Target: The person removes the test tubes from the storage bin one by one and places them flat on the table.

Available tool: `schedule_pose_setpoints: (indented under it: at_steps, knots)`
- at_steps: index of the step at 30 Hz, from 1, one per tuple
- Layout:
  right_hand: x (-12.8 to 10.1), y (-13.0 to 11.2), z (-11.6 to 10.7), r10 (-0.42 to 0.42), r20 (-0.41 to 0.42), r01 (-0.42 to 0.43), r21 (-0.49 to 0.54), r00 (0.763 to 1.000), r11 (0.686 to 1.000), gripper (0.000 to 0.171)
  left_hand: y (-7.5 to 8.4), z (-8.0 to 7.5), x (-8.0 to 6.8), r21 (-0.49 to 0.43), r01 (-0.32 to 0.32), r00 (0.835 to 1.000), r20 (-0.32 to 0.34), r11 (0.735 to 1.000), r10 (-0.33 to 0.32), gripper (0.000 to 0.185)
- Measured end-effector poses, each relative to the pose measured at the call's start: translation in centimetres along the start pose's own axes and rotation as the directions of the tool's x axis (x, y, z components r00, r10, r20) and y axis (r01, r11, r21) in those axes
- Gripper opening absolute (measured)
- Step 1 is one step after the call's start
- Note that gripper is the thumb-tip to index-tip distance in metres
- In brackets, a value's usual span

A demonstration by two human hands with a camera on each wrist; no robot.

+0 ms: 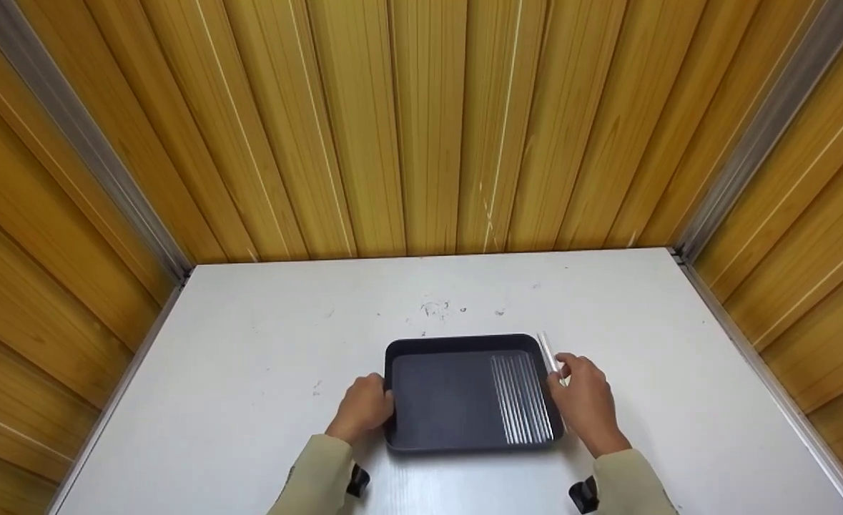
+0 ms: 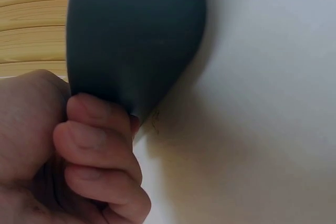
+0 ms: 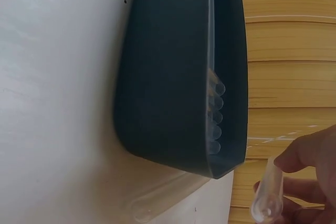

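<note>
One clear tube [image 3: 269,190] — between right fingers [image 3: 303,190]

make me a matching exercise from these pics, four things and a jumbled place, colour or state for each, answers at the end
1. left hand
2. right hand
3. row of clear tubes
4. wall panels

A. yellow-brown, wood-grained
B. inside the dark tray
C. gripping the tray's edge
D. holding a single tube

Pairs: 1-C, 2-D, 3-B, 4-A
</note>
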State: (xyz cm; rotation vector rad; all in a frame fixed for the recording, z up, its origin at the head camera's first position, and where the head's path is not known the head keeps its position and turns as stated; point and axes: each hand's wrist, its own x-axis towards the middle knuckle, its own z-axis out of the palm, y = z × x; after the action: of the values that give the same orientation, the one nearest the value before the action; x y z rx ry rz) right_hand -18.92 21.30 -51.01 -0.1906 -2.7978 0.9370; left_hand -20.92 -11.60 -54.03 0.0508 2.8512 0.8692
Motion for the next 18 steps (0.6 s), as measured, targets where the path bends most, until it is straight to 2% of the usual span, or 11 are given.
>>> schedule_pose_setpoints:
  at_steps: [11, 18]
  knots:
    - [0.0, 0.6, 0.1, 0.005, -0.008, -0.005, -0.022, 1.000, 1.000, 0.037, 0.0, -0.1, -0.1, -0.002, -0.019, 1.000, -0.016, 1.000, 0.019, 0.019]
    - [0.2, 1.2, 0.3, 0.004, -0.034, -0.006, -0.063, 0.999, 0.998, 0.035, 0.1, -0.1, 0.0, -0.010, -0.004, 1.000, 0.003, 1.000, 0.004, 0.022]
